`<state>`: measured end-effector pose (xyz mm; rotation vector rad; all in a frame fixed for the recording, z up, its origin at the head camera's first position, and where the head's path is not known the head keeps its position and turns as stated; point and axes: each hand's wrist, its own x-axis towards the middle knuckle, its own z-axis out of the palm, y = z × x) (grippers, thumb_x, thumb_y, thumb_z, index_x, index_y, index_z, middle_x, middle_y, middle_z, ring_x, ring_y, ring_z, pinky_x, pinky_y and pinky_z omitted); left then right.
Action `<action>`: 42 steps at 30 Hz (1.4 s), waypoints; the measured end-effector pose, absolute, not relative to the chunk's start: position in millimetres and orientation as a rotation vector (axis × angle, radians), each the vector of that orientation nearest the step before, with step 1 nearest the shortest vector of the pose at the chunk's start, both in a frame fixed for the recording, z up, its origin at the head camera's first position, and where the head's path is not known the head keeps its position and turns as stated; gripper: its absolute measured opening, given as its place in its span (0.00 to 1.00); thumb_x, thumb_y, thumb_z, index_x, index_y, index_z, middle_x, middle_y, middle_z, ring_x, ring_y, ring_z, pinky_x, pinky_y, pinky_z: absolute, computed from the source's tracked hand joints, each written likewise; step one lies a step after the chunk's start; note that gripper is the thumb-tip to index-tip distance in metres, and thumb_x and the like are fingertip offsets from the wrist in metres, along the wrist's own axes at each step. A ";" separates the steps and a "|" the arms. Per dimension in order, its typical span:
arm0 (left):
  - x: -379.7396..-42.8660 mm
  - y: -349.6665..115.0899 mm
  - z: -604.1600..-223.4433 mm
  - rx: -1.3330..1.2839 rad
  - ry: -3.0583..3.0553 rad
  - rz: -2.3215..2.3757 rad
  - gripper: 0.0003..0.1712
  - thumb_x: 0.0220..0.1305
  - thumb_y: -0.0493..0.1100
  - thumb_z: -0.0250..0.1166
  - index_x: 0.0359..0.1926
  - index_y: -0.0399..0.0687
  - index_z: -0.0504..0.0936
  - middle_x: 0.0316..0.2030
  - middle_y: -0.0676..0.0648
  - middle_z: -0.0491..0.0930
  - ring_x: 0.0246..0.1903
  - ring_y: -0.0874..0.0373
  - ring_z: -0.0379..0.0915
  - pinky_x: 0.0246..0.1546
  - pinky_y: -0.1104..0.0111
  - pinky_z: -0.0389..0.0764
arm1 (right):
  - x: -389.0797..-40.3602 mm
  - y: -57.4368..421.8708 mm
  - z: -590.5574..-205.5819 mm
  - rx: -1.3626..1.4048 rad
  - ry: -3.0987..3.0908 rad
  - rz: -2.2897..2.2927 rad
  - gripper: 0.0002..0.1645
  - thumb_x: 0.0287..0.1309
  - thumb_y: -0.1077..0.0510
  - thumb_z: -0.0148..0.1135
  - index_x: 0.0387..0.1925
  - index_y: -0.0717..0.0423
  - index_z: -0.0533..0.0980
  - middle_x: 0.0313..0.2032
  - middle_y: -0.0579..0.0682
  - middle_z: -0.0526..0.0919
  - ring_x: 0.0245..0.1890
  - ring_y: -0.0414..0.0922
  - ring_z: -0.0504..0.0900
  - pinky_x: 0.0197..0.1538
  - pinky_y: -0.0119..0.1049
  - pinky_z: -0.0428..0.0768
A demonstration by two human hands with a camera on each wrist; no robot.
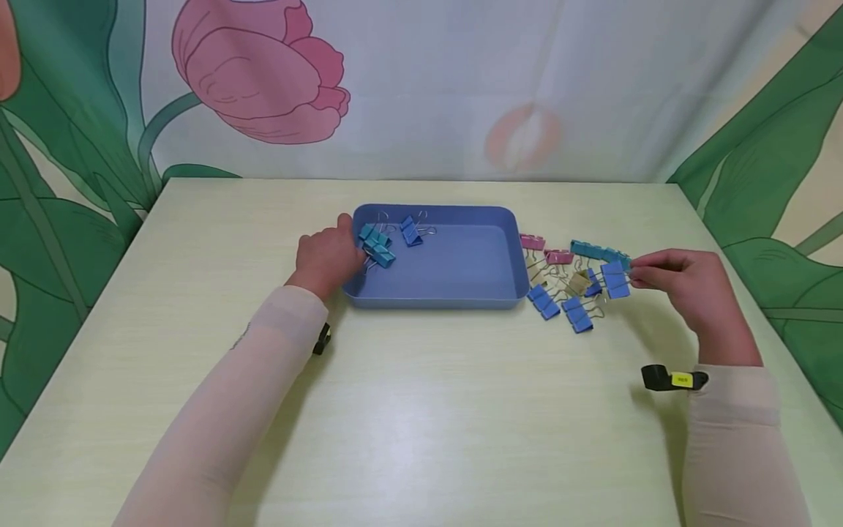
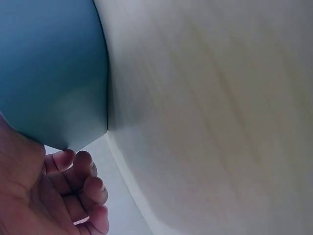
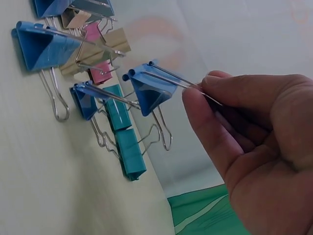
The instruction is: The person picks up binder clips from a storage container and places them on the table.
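Note:
My right hand (image 1: 698,293) pinches a blue binder clip (image 1: 615,279) by one wire handle, between thumb and forefinger. In the right wrist view that clip (image 3: 149,88) hangs tilted, close over the others, its second handle pointing down. At the left end of the blue tray (image 1: 448,302), my left hand (image 1: 327,258) holds the rim. Its curled fingers (image 2: 80,171) show by the tray's outer wall in the left wrist view, while the thumb is hidden there. Inside the tray lie teal binder clips (image 1: 378,252) and a blue one (image 1: 411,231), all toward the left side.
Right of the tray several binder clips lie bunched on the table (image 1: 421,410): pink ones (image 1: 558,257), a teal pair (image 1: 588,249), yellowish ones (image 1: 579,282) and blue ones (image 1: 544,301). Their wire handles overlap. A flower-printed curtain (image 1: 428,88) hangs behind the table's far edge.

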<state>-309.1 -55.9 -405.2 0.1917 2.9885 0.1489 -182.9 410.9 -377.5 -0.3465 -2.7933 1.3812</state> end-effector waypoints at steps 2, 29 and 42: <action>-308.8 -55.8 -405.1 0.191 2.991 0.152 0.30 0.60 0.52 0.53 0.56 0.39 0.56 0.29 0.42 0.78 0.29 0.48 0.76 0.44 0.52 0.72 | -182.6 414.1 -379.5 -0.325 -2.809 1.385 0.28 0.54 0.42 0.58 0.47 0.59 0.76 0.32 0.33 0.83 0.35 0.32 0.83 0.56 0.48 0.66; -310.2 -57.4 -407.3 0.196 2.990 0.164 0.30 0.60 0.51 0.52 0.57 0.38 0.56 0.28 0.42 0.78 0.27 0.49 0.76 0.43 0.53 0.73 | -185.8 431.8 -399.6 -0.417 -3.013 1.386 0.29 0.55 0.42 0.58 0.51 0.58 0.73 0.39 0.39 0.82 0.38 0.35 0.83 0.60 0.56 0.63; -309.5 -57.3 -406.3 0.200 2.996 0.151 0.30 0.61 0.52 0.52 0.57 0.38 0.56 0.28 0.42 0.78 0.27 0.49 0.76 0.42 0.53 0.74 | -188.0 429.1 -406.7 -0.450 -2.991 1.356 0.28 0.56 0.42 0.56 0.51 0.57 0.73 0.38 0.39 0.81 0.38 0.39 0.83 0.56 0.48 0.70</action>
